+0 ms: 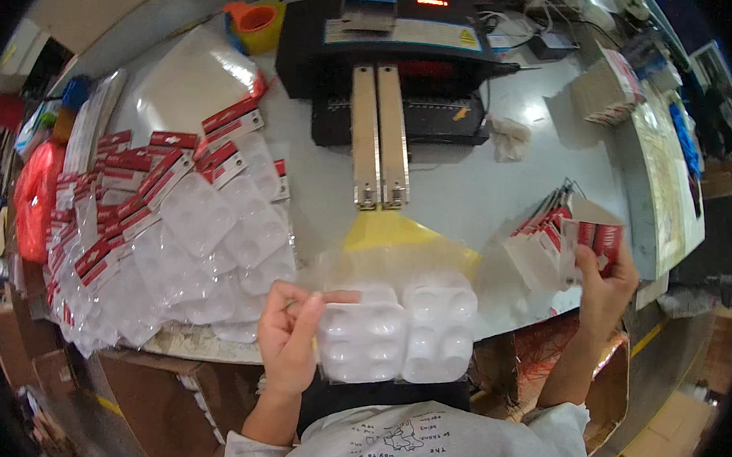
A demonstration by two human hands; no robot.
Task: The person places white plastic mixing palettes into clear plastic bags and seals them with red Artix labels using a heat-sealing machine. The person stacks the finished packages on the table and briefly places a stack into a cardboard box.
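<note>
My left hand (289,338) grips the left edge of a white plastic palette tray (362,343) with round wells, thumb and index finger at its upper corner. A second white palette tray (439,334) lies against it on the right. Clear plastic film shows above both trays, by the table's front edge. To the right, my right hand (606,286) is closed on a folded red and white card (593,240), thumb in front. Just left of that card a row of similar red and white cards (542,241) stands on the table.
A black machine (395,48) with two long metal bars and a yellow sheet (408,231) stands at the back. Bagged palettes with red cards (197,217) pile up at left. A tape roll (255,24) sits far left; a card stack (605,88) stands far right.
</note>
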